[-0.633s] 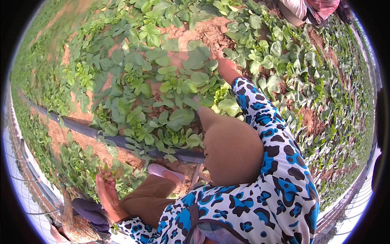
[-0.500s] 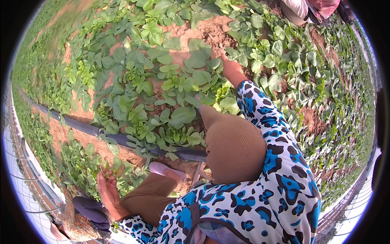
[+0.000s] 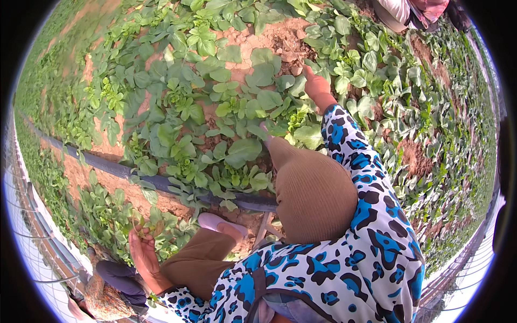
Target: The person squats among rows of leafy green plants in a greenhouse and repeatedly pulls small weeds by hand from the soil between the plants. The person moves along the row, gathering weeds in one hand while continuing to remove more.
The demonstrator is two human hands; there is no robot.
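My right hand (image 3: 318, 87) is over the leafy plants, its index finger stretched toward a patch of loose, dug-up soil (image 3: 291, 46). The other fingers look folded and nothing shows in the hand. Broad green leaves (image 3: 264, 70) lie just left of it. At the lower left, my left hand (image 3: 142, 252) is raised beside my knee, palm partly turned up. Between its thumb and fingertips is a small sprig of wilted, yellowish-green leaves (image 3: 156, 228). Its stem is too thin to make out clearly.
A dark hose (image 3: 161, 183) runs across the bed, partly under leaves. My bent knees (image 3: 318, 199) and a pink shoe (image 3: 215, 223) are among the plants. Part of a wooden stool (image 3: 263, 229) shows below. Other people (image 3: 105, 293) crouch at the lower left and upper right.
My right hand has drawn back slightly, down and to the right, away from the soil patch. The left hand keeps its place with the sprig.
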